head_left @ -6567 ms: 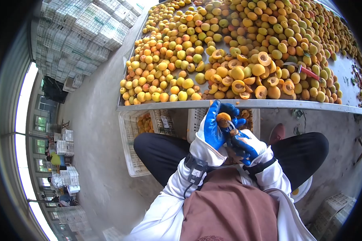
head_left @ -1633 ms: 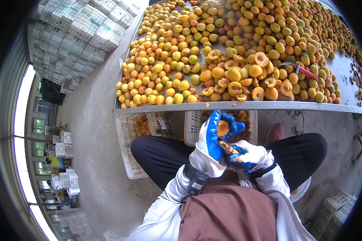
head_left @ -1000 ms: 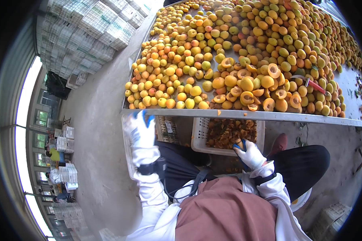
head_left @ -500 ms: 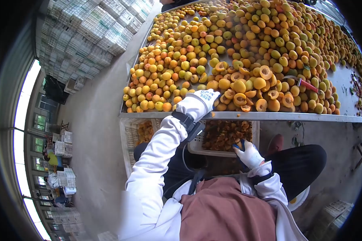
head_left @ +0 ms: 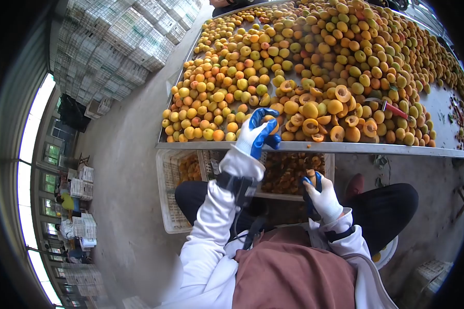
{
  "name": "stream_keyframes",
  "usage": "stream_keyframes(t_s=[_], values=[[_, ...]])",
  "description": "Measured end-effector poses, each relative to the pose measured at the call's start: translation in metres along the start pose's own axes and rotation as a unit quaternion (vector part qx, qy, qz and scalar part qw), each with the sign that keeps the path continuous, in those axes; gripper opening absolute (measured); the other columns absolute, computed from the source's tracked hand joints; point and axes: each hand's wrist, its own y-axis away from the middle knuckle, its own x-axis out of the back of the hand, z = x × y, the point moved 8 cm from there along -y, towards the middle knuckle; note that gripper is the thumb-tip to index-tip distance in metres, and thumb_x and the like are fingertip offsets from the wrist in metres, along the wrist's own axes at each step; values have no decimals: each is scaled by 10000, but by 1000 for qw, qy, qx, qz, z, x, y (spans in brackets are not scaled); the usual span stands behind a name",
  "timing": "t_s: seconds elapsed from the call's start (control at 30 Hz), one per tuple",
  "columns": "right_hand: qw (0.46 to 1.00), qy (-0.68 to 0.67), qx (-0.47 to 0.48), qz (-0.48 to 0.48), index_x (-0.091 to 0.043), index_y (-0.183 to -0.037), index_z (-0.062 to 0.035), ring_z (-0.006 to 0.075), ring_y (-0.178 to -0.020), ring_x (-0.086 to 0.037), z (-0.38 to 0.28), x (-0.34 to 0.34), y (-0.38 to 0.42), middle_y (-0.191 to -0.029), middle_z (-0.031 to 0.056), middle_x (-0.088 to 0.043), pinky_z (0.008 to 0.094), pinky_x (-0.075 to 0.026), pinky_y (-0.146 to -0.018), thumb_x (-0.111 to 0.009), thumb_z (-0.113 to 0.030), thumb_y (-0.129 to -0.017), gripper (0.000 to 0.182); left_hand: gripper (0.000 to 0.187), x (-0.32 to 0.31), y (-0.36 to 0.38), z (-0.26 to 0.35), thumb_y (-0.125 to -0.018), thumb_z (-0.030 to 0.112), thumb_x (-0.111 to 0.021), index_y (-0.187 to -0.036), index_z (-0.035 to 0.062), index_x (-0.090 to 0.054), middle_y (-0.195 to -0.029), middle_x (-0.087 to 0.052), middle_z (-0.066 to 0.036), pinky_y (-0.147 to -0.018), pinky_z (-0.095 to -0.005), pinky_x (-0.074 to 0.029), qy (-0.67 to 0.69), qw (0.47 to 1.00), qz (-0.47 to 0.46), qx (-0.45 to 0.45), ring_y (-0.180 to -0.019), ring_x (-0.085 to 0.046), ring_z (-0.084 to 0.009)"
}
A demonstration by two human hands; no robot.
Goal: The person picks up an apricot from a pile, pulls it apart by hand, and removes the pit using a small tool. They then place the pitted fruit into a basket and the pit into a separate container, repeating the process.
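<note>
Both hands wear white gloves with blue-coated palms and fingers. At the table's near edge, my left hand (head_left: 258, 135) is turned with its blue fingers and thumb curled round an apricot (head_left: 270, 121), partly hidden by them. My right hand (head_left: 322, 195) is lower, over the near side of a crate of dark orange-brown fruit pieces (head_left: 288, 170). Its fingers are closed on a small tan-brown object (head_left: 311, 175) whose end sticks up by the thumb; its kind I cannot tell. Apricot halves (head_left: 310, 125) lie cut side up on the pile beyond my hands.
Whole apricots (head_left: 232, 67) cover much of the metal table (head_left: 345, 148). A red-handled tool (head_left: 394, 109) rests among them at the right. Another white crate (head_left: 171, 206) with orange pieces stands below the table at left. Stacked crates (head_left: 118, 46) rise at the back left.
My left hand has drawn back slightly from the fruit and rolled over, so its blue fingers now show round an apricot. My right hand has turned, bringing the tan-brown end into view.
</note>
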Motion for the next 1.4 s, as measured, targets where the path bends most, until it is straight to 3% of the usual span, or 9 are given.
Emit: stream_keyframes(t_s=[0.1, 0.27, 0.63, 0.83, 1.03, 1.13, 1.23, 1.37, 1.4], values=[[992, -109, -48, -29, -636, -1137, 9, 99, -704, -568, -39, -11, 10, -791, 45, -647, 285, -484, -641, -664, -183, -978, 251, 257, -13, 25, -31, -1005, 173, -601, -1228, 54, -552, -1056, -685, -146, -780, -478, -616, 214, 976, 34, 36, -863, -719, -295], [991, -98, -37, -79, -637, -1118, 9, 72, -679, -542, -59, -31, 6, -779, 23, -637, 266, -469, -622, -627, -164, -992, 214, 348, -48, 58, -49, -1014, 361, -593, -1090, 25, -645, -949, -706, -153, -749, -429, -604, 281, 948, 104, 111, -803, -706, -293], [994, -35, -13, -104, -633, -1141, 10, 86, -789, -572, -45, -39, 1, -877, 26, -661, 266, -493, -714, -572, -196, -1042, 235, 367, -69, 72, -46, -1028, 378, -548, -1024, 27, -657, -909, -708, -142, -736, -427, -602, 280, 944, 130, 121, -787, -701, -292], [972, -191, -43, -130, -643, -1147, -34, 71, -721, -564, -31, -41, 5, -880, 11, -645, 249, -479, -637, -558, -207, -1053, 214, 365, -71, 75, -59, -1067, 365, -479, -1013, 49, -654, -889, -695, -111, -729, -375, -601, 200, 972, 98, 76, -762, -688, -231], [835, -451, -205, -238, -581, -1157, -102, 85, -465, -468, -23, -53, 19, -678, -4, -516, 219, -349, -364, -523, -196, -1062, 146, 327, -69, 82, -36, -1057, 293, -459, -1001, 27, -640, -876, -679, -108, -818, -349, -563, -25, 995, 82, -58, -796, -680, -218], [665, -609, -237, -361, -545, -1260, -94, 78, -506, -484, -20, -54, 30, -790, 23, -560, 219, -377, -406, -582, -140, -1026, 242, 345, -86, 87, -58, -1073, 289, -428, -1028, 11, -627, -888, -653, -107, -908, -373, -546, 158, 980, 17, 116, -852, -671, -238], [778, -506, -176, -328, -521, -1313, -83, 90, -560, -528, -12, -40, 27, -864, 47, -585, 221, -404, -447, -650, -123, -977, 363, 329, -95, 95, -59, -1079, 297, -426, -1077, 20, -603, -847, -611, -93, -937, -401, -543, 248, 956, 17, 156, -854, -671, -252], [742, -527, -211, -357, -511, -1300, -50, 107, -613, -574, 10, -40, 39, -892, 62, -600, 240, -439, -490, -708, -125, -920, 434, 297, -100, 97, -67, -1088, 269, -425, -1151, 12, -561, -848, -572, -84, -962, -421, -537, 326, 926, -24, 189, -891, -668, -252], [795, -477, -180, -330, -531, -1264, -40, 104, -608, -571, -14, -38, 34, -877, 67, -608, 253, -439, -482, -704, -130, -920, 396, 313, -102, 99, -55, -1076, 327, -487, -1099, 45, -623, -949, -696, -112, -882, -387, -586, 313, 938, -13, 147, -937, -728, -277]])
